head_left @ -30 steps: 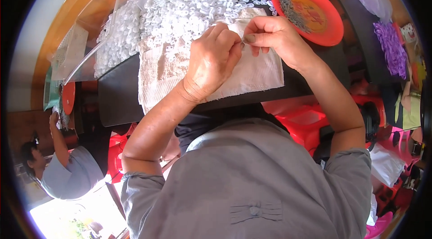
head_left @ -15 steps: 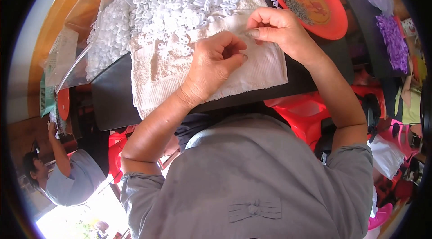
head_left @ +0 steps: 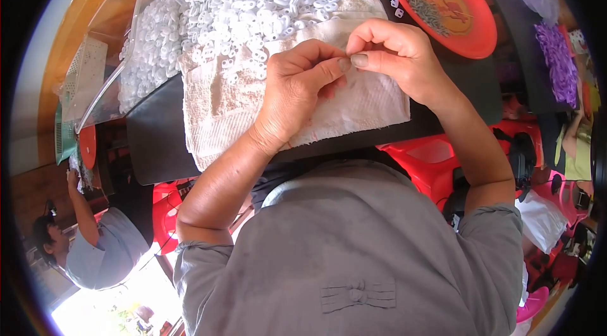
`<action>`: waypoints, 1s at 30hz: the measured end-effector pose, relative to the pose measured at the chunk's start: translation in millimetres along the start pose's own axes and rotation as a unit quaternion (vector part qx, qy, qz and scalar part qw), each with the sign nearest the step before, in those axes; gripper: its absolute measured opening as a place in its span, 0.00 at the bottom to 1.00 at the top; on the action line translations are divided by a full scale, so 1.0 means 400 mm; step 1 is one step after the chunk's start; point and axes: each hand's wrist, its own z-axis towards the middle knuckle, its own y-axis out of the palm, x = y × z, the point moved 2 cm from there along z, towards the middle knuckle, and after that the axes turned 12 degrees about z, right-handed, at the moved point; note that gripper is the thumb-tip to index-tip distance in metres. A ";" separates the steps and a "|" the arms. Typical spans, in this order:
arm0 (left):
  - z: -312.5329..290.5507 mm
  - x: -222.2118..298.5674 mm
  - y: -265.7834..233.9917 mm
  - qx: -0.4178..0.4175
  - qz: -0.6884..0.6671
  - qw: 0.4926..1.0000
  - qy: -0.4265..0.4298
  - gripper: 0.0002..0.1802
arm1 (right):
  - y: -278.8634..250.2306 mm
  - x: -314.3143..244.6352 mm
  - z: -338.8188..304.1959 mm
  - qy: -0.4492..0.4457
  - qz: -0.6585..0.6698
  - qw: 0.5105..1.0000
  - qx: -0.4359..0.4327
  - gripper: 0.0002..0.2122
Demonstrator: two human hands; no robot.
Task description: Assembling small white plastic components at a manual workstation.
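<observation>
Over a cream towel (head_left: 221,124) on the dark table, my two hands meet fingertip to fingertip. My left hand (head_left: 297,80) is closed in a pinch, thumb against the forefinger. My right hand (head_left: 401,57) pinches too, its thumb and forefinger touching the left fingertips. Whatever lies between the fingers is too small or hidden to make out. Just beyond the hands is a big heap of small white plastic pieces with two holes (head_left: 259,0), some spilling onto the towel. A red plate (head_left: 477,26) beyond my right hand holds small grey metal pins (head_left: 422,7).
A clear bag of white pieces (head_left: 152,51) stands left of the heap. The dark tabletop (head_left: 158,140) ends close to my body. Red plastic stools (head_left: 430,162) sit below its edge. Another person (head_left: 104,241) works at the far left; purple strips (head_left: 556,64) lie at the right.
My hands were apart and have come together, fingertips touching. The right hand moved slightly down and the left reached toward it. The view has shifted slightly.
</observation>
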 end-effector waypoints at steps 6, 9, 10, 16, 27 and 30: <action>0.002 0.012 -0.004 -0.033 -0.045 0.998 -0.039 0.08 | -0.005 -0.003 -0.005 -0.014 0.038 0.999 -0.001 0.04; 0.011 0.004 0.005 -0.047 -0.085 0.994 -0.041 0.08 | -0.012 0.003 -0.008 -0.020 0.051 0.998 0.001 0.04; 0.011 0.003 0.000 -0.053 -0.084 0.994 -0.038 0.08 | -0.011 0.006 -0.006 -0.020 0.062 0.998 0.000 0.04; 0.002 0.004 -0.005 -0.041 -0.081 0.995 -0.047 0.05 | -0.004 0.002 -0.009 -0.052 0.032 0.998 -0.009 0.03; -0.009 -0.013 0.006 0.040 0.004 0.996 0.074 0.04 | 0.004 -0.002 -0.011 -0.078 -0.133 0.988 -0.009 0.03; -0.009 -0.006 0.006 0.032 0.011 0.997 0.073 0.04 | 0.002 -0.002 -0.012 -0.085 -0.137 0.987 -0.010 0.03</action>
